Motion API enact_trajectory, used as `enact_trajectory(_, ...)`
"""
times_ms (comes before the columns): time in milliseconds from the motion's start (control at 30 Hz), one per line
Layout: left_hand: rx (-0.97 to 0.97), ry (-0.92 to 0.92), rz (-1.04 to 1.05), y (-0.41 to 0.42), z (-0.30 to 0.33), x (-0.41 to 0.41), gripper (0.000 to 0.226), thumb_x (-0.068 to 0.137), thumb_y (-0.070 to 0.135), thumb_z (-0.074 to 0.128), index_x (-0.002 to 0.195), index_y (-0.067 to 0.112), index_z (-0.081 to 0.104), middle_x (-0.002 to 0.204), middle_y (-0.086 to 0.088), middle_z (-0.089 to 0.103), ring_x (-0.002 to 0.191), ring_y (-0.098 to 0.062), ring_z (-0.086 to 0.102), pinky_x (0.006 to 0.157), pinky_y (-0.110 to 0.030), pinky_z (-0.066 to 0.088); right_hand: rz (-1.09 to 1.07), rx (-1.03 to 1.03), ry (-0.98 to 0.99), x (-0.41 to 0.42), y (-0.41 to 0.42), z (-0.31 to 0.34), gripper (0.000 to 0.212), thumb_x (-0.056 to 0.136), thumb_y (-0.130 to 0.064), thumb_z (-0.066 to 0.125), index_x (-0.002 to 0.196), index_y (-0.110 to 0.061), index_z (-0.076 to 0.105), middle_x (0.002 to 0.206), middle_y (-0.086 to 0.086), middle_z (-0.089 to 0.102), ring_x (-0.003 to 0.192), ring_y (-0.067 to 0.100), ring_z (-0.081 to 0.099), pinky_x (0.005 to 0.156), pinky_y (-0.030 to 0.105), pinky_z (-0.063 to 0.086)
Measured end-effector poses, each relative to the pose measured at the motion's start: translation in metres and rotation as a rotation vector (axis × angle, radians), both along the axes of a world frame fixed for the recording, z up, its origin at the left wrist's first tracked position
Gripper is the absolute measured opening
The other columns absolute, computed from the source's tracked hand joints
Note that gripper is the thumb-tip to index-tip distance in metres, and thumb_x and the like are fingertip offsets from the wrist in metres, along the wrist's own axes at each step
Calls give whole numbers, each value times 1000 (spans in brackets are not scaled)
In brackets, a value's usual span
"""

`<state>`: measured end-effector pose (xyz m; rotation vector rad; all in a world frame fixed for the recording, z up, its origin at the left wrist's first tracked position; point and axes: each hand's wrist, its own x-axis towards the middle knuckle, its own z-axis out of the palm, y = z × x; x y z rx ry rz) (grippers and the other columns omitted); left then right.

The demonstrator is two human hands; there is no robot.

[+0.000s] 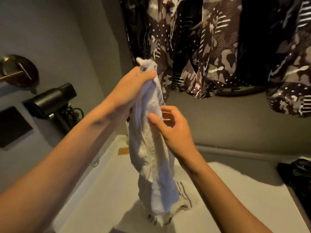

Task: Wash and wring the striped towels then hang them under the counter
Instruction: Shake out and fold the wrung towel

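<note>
Hairdryer (52, 100) left, curtain (218, 47) behind, towel (151, 148) betw hands

A single wide-angle view is provided, taken from head height and directed forward and down. Both forearms enter from the lower corners, close to the lens. The counter (235, 190) fills the lower frame; the curtain (210, 47) and wall (58, 39) are seen farther off above.
</note>
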<state>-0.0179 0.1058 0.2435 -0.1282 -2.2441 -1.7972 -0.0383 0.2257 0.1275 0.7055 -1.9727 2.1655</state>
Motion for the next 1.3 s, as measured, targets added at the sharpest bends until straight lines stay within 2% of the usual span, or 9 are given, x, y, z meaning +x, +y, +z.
enact_trajectory(167, 157, -246, 30, -15, -36, -2, 49, 97, 51, 51, 119, 11, 72, 108, -9, 76, 98, -23, 71, 94, -41, 55, -25, 94, 108, -16, 6, -23, 13, 96, -17, 69, 86, -10, 73, 76, 1, 70, 70, 12, 60, 68, 37, 50)
enact_trajectory(433, 437, -225, 36, -16, -65, -5, 30, 96, 41, 56, 104, 16, 71, 89, -9, 73, 80, -21, 72, 80, -38, 61, -277, 262, 255, -18, 30, -39, 20, 101, -18, 62, 106, -22, 81, 85, -26, 74, 82, -10, 68, 67, 8, 47)
enact_trajectory(533, 319, -120, 95, -21, -62, -3, 30, 96, 41, 56, 101, 16, 71, 91, -11, 73, 83, -24, 72, 81, -42, 61, -350, 225, 189, -30, 41, -34, 21, 101, -18, 60, 102, -20, 81, 84, -37, 69, 84, -18, 64, 71, 4, 44)
enact_trajectory(733, 205, 119, 412, -65, -32, -13, 20, 101, 32, 55, 92, 24, 71, 106, -12, 74, 108, -37, 70, 99, -59, 53, -462, 151, -9, -59, 79, -33, 26, 102, -20, 54, 89, -11, 74, 84, 7, 73, 86, 33, 70, 79, 57, 58)
enact_trajectory(833, 172, 192, 467, -84, -18, -19, 19, 99, 34, 57, 85, 31, 70, 93, -1, 71, 95, -24, 72, 90, -46, 58, -519, 150, -65, -65, 100, -32, 30, 101, -24, 53, 84, -3, 68, 83, 20, 68, 78, 39, 65, 71, 63, 58)
enact_trajectory(1067, 404, 408, 490, -107, 40, -23, 17, 106, 17, 49, 93, 19, 61, 92, -1, 65, 88, -13, 67, 87, -36, 58, -565, 204, -296, -52, 137, -42, 27, 92, -12, 57, 67, -2, 63, 76, 28, 61, 64, 41, 58, 56, 56, 62)
enact_trajectory(1167, 477, 462, 343, -86, 80, -26, 16, 106, 10, 46, 96, 12, 58, 90, -4, 65, 85, -15, 67, 82, -33, 58, -505, 625, -381, -44, 142, -42, 25, 90, -14, 57, 72, 2, 65, 67, 16, 63, 63, 30, 63, 66, 47, 61)
enact_trajectory(1233, 501, 492, 249, -68, 104, -28, 17, 106, 6, 45, 96, 10, 58, 89, -6, 64, 82, -17, 66, 78, -31, 58, -505, 832, -232, -31, 130, -28, 22, 95, -25, 60, 79, -15, 71, 84, 7, 74, 82, 28, 68, 76, 40, 57)
enact_trajectory(1300, 494, 487, 176, -48, 125, -30, 18, 105, 4, 45, 93, 9, 58, 85, -8, 64, 77, -18, 66, 73, -31, 59, -351, 564, -7, -5, 101, -4, 16, 93, -44, 63, 92, -30, 71, 102, -5, 75, 99, 17, 68, 81, 31, 53)
